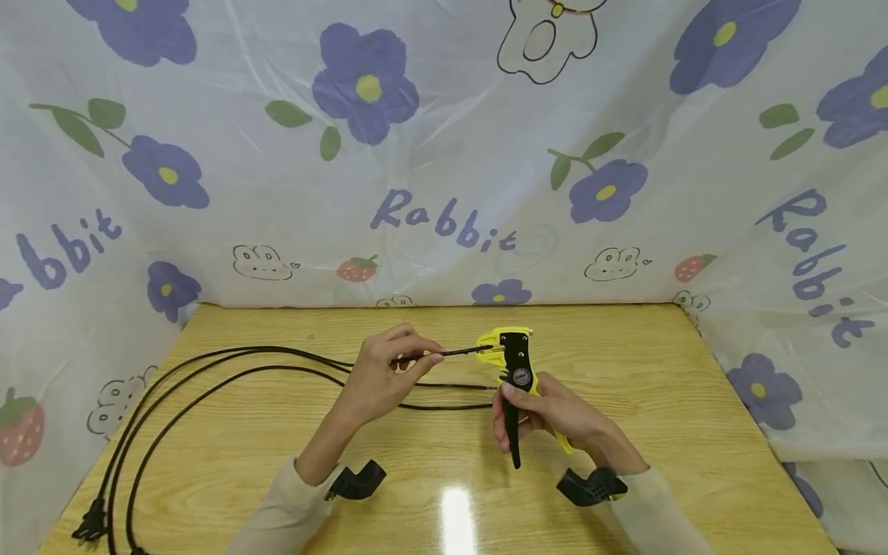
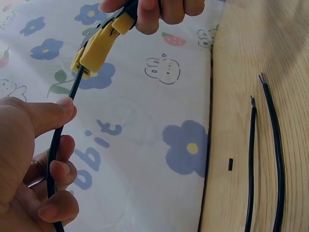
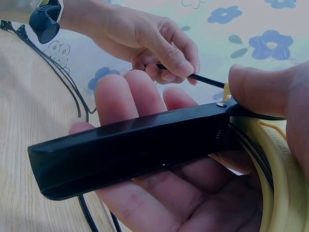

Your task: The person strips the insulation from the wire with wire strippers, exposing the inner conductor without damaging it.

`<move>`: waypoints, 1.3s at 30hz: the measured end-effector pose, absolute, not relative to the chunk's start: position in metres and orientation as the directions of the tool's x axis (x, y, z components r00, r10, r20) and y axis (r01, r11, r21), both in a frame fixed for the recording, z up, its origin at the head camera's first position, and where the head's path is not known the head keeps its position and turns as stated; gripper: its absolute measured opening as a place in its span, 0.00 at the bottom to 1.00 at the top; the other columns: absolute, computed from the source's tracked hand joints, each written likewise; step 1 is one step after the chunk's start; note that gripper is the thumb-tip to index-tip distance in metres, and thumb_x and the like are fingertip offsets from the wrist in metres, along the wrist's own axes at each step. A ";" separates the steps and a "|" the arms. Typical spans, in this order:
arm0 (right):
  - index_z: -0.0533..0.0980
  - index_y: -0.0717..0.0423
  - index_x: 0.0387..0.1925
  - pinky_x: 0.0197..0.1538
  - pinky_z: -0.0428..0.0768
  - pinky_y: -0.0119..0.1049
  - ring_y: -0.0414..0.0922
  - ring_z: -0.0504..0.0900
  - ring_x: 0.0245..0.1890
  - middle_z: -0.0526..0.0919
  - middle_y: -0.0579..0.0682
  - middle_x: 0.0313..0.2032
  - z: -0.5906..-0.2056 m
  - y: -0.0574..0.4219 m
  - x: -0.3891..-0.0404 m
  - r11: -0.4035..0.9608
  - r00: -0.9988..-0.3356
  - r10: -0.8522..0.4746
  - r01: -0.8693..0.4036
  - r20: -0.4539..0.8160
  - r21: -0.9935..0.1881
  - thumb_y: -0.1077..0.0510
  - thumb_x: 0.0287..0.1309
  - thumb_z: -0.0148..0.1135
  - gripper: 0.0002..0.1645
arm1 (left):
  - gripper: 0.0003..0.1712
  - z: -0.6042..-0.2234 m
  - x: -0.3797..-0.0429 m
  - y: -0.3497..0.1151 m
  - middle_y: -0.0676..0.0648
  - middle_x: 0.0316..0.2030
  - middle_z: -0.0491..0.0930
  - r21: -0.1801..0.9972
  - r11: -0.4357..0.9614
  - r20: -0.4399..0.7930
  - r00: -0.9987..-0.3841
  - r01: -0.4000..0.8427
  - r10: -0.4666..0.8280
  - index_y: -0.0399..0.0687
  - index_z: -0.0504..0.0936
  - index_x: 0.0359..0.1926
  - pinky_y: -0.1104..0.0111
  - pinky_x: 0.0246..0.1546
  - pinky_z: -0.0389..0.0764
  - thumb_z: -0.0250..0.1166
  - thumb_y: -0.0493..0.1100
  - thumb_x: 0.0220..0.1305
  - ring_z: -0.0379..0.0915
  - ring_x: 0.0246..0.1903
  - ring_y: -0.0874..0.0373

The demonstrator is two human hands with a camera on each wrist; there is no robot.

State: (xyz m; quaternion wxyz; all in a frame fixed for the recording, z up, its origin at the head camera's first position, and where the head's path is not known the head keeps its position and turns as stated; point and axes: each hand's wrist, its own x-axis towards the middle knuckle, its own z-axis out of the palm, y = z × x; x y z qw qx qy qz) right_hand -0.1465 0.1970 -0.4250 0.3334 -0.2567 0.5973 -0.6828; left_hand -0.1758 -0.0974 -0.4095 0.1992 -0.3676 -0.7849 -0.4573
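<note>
My left hand (image 1: pixel 385 374) pinches a black cable (image 1: pixel 459 352) between thumb and fingers, slightly above the table. The cable's end sits in the yellow jaws of a black and yellow wire stripper (image 1: pixel 517 358). My right hand (image 1: pixel 548 408) holds this tool upright, thumb on the near side and fingers around the handles. In the right wrist view the black handle (image 3: pixel 130 145) lies across the fingers, its grips spread apart. In the left wrist view the cable (image 2: pixel 55 140) runs down through the curled left fingers; its tip is hidden inside the yellow jaws (image 2: pixel 96 50).
Two more black cables (image 2: pixel 251 159) lie on the wooden table (image 1: pixel 624 370), thin wires showing at their ends. A short black piece (image 2: pixel 230 164) lies beside them. The cables loop left toward a black plug (image 1: pixel 90 524). A patterned cloth (image 1: pixel 444 154) surrounds the table's back and sides.
</note>
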 end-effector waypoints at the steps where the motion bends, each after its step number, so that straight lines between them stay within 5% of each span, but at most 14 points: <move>1: 0.76 0.64 0.46 0.46 0.88 0.48 0.47 0.89 0.35 0.87 0.51 0.37 -0.425 0.197 -0.146 -0.059 -0.647 -0.760 0.149 -0.052 -0.987 0.49 0.83 0.43 0.23 | 0.08 -0.409 -0.175 -0.097 0.54 0.28 0.78 0.567 0.311 0.654 -0.646 0.763 0.393 0.52 0.91 0.40 0.66 0.21 0.68 0.72 0.34 0.64 0.61 0.21 0.68; 19: 0.72 0.63 0.38 0.46 0.88 0.53 0.43 0.81 0.26 0.77 0.47 0.28 -0.426 0.187 -0.142 -0.193 -0.623 -0.782 0.219 0.015 -0.956 0.53 0.84 0.39 0.21 | 0.06 -0.411 -0.169 -0.095 0.56 0.27 0.78 0.608 0.307 0.641 -0.680 0.733 0.354 0.52 0.91 0.40 0.73 0.21 0.66 0.71 0.37 0.66 0.60 0.19 0.65; 26: 0.70 0.60 0.35 0.35 0.85 0.41 0.41 0.76 0.22 0.73 0.46 0.24 -0.426 0.181 -0.141 -0.174 -0.670 -0.742 0.228 -0.025 -0.958 0.50 0.83 0.42 0.22 | 0.06 -0.410 -0.169 -0.096 0.55 0.27 0.79 0.606 0.322 0.641 -0.686 0.727 0.344 0.53 0.90 0.40 0.72 0.22 0.66 0.71 0.37 0.67 0.61 0.20 0.66; 39: 0.67 0.60 0.27 0.27 0.82 0.38 0.40 0.71 0.17 0.68 0.45 0.19 -0.431 0.167 -0.138 -0.155 -0.744 -0.668 0.173 -0.026 -0.973 0.49 0.81 0.48 0.25 | 0.06 -0.408 -0.169 -0.098 0.55 0.27 0.78 0.641 0.322 0.622 -0.717 0.697 0.313 0.51 0.90 0.40 0.71 0.21 0.67 0.69 0.37 0.68 0.62 0.19 0.63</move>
